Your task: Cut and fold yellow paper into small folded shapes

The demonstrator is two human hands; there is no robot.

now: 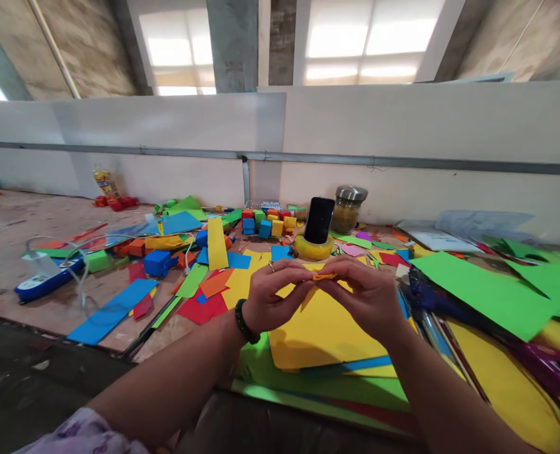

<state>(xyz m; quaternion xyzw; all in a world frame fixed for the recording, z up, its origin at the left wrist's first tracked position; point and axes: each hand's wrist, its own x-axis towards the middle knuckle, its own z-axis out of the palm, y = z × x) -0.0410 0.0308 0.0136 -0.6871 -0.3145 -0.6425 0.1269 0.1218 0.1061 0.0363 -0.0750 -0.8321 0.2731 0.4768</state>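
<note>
Pinching the orange piece (pixel 325 276) at its ends — seemingly the best hold — the left hand (pixel 276 295) and right hand (pixel 371 296) shared something apparently light, soft and easily creased.

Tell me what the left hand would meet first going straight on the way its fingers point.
Likely the right hand: the left hand points across at it, just past the small orange piece at their fingertips. Exact alignment in depth is hard to tell.
</note>
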